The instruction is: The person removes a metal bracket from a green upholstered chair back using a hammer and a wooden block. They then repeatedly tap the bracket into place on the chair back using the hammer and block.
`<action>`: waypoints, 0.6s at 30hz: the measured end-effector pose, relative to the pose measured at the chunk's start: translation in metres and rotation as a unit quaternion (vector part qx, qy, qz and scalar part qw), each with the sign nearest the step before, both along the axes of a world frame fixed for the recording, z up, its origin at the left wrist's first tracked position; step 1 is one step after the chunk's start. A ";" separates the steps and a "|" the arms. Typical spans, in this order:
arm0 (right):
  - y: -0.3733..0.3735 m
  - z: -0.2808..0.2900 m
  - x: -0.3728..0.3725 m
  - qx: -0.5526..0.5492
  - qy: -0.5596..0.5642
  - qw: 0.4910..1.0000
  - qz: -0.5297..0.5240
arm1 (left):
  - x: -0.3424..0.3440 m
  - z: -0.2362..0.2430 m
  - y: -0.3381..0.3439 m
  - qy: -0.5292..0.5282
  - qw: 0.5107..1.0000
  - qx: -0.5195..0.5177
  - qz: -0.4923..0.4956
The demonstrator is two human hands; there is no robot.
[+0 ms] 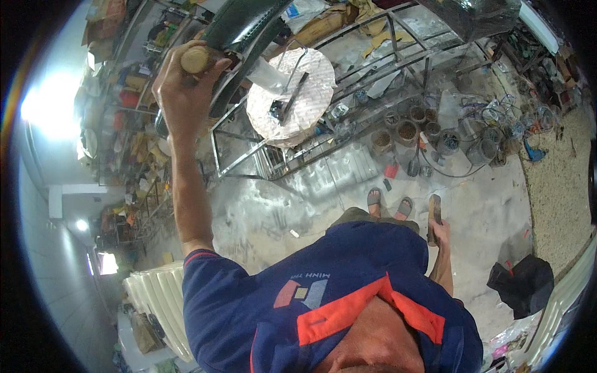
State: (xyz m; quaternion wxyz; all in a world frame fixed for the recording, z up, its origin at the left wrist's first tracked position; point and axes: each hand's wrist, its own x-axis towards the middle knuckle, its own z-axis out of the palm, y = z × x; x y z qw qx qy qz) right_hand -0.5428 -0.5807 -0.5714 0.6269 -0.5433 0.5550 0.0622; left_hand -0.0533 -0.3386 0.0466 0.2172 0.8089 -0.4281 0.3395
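Observation:
My left hand (186,93) is raised at the upper left, fingers wrapped round a tan object with a round end face (195,59); the rest of it is hidden, so its kind cannot be told. Close beside that hand is a glossy dark green padded piece (239,31), curved and partly cut off by the top edge. My right hand (440,231) hangs low beside my body, closed on a long, flat wooden block (435,212). Between the padded piece and the metal frame stands a round top wrapped in whitish sheet (292,115), with a dark bar (295,96) lying on it.
A metal-bar frame (239,160) runs behind the round top. Several tubs of small parts (407,130) stand on the floor (348,171) ahead of my sandalled feet (404,207). A black bag (522,286) lies at right. Cluttered shelving (134,118) lines the left.

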 end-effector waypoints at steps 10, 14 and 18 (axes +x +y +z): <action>0.018 -0.044 -0.019 -0.061 -0.038 0.997 0.037 | -0.025 -0.123 -0.028 0.041 0.963 -0.265 0.024; 0.014 -0.023 -0.019 -0.064 0.009 0.996 0.054 | -0.035 -0.137 -0.032 0.245 0.859 -0.445 -0.059; 0.019 -0.003 -0.021 -0.074 0.021 0.997 0.000 | -0.035 -0.146 -0.027 0.307 0.787 -0.499 -0.192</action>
